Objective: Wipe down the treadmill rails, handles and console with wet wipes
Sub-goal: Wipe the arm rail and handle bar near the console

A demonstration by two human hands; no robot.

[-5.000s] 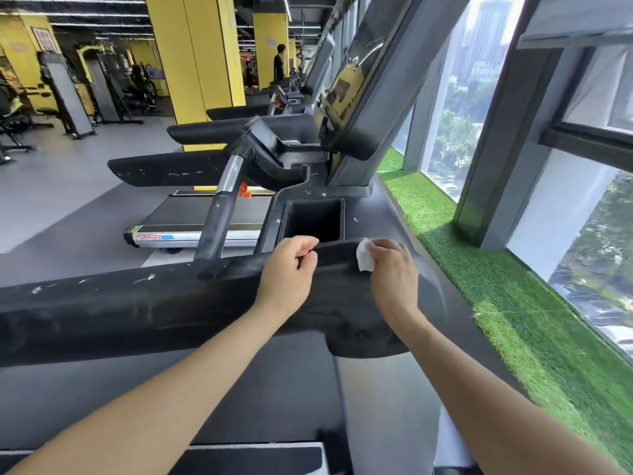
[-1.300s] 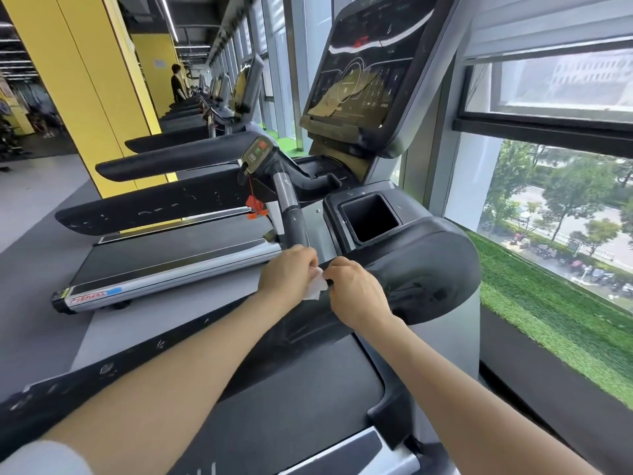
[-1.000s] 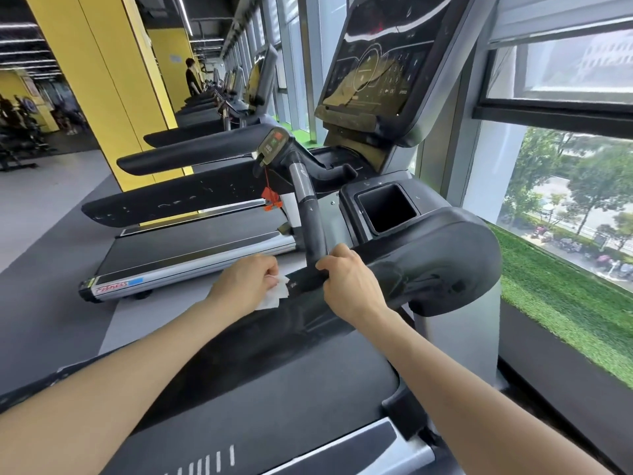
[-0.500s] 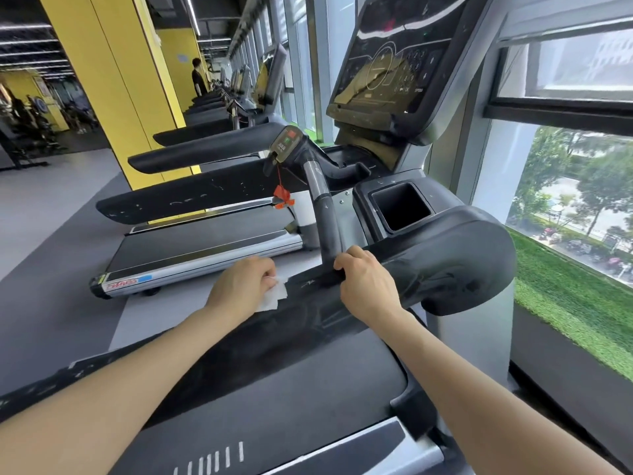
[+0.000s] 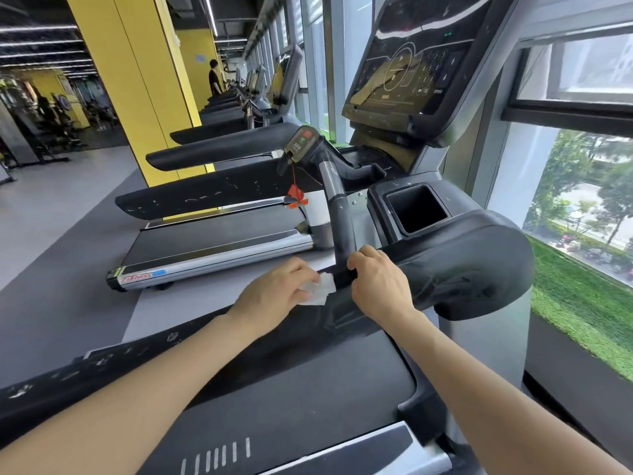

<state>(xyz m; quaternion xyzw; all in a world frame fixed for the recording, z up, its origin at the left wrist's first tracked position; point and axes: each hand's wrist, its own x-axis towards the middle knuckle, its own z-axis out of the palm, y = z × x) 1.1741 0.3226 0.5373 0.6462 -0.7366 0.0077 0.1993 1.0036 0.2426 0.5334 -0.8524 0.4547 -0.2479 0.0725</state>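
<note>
Hands sit close together on the black side rail (image 5: 212, 351) of the treadmill. A moment ago the wet wipe was in the right hand, up by the rounded end of the rail. Then the two hands met and the wipe went across. Now the left hand (image 5: 274, 296) has it. The wet wipe (image 5: 318, 293) is white and crumpled, and it lies on top of the rail, just beside the spot where the upright handle (image 5: 337, 207) comes down. The left hand's fingers curl over the wipe and press it to the rail, with a white corner poking out toward the other hand. The right hand (image 5: 380, 286) has no wipe now. Its fingers wrap over the top of the rail right at the foot of the handle, and it seems to steady the person. The two hands are very near each other, with only that corner of wipe between them. In the last second the left hand slid a little way back along the rail and then came forward again, so it looks like rubbing. I think the rail is the part being cleaned right now. The handle and the console (image 5: 407, 73) with its dark screen are well above the hands, and they look like jobs for later.
</note>
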